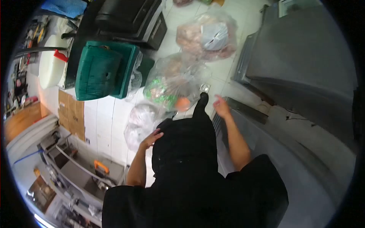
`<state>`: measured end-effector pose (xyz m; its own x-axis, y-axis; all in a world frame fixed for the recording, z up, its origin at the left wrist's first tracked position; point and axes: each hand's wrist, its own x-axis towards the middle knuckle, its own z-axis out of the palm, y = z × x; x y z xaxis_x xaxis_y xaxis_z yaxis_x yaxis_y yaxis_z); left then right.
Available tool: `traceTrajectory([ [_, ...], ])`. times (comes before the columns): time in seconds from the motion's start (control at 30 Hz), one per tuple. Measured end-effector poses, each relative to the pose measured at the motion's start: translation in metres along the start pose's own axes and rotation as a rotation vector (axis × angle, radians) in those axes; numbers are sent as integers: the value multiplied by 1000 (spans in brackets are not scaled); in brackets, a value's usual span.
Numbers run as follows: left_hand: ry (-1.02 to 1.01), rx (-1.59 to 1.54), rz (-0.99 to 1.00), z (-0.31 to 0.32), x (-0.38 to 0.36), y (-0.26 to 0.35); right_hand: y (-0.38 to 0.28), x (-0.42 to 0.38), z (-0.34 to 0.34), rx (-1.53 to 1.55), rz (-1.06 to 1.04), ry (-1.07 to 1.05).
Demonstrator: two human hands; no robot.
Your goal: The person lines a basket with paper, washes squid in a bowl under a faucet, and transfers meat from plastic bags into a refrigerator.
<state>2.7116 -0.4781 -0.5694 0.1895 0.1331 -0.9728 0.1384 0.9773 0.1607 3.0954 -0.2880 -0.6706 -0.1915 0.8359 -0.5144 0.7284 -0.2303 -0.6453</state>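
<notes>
My left hand [152, 137] is beside my left thigh, its fingers stretched out and holding nothing. A whitish plastic bag [140, 122] on the floor is nearest to it. My right hand [221, 106] hangs in front of my right side, empty, its fingers apart and partly bent. Just ahead of my feet, a large clear plastic bag [173, 81] lies on the tiles, with green and orange contents showing through. Beyond it is another clear bag [207, 36] with pinkish contents and a pale grey piece on top.
A green bin [100, 72] with its lid stands left of the bags, near a black cabinet [125, 19]. Grey metal units [304, 49] line the right side. Flattened cardboard [71, 114] and a sink-like metal basin [85, 171] are at the left. A small floor drain [204, 88] lies by my shoe.
</notes>
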Motion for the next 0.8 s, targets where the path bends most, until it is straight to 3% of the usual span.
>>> traceTrajectory([
  [0.03,-4,53,211,7,55,-46,-3,28,-15,-24,63,15],
  [0.1,305,384,79,57,44,-33,5,81,-28,-202,93,-7],
  [0.17,379,391,32,87,34,-33,2,134,-25,-314,103,-83],
  [0.23,501,333,26,107,21,-38,-14,185,-3,-592,-38,-153],
  [0.37,588,150,44,117,30,-58,-30,273,72,-675,-482,-224],
  [0.43,577,223,13,114,41,-80,-32,282,112,-581,-374,-179],
  [0.5,549,249,-89,105,53,-60,-12,284,145,-503,-257,-132],
  [0.57,505,250,-202,95,57,-60,30,263,195,-422,339,-416],
  [0.63,405,328,-186,76,65,-71,65,206,224,-482,139,-511],
  [0.7,378,341,-159,54,76,-70,48,156,210,-256,278,-308],
  [0.77,208,353,52,30,95,-78,44,130,198,-155,285,-185],
  [0.8,315,313,134,17,111,-69,31,120,185,-163,277,-178],
])
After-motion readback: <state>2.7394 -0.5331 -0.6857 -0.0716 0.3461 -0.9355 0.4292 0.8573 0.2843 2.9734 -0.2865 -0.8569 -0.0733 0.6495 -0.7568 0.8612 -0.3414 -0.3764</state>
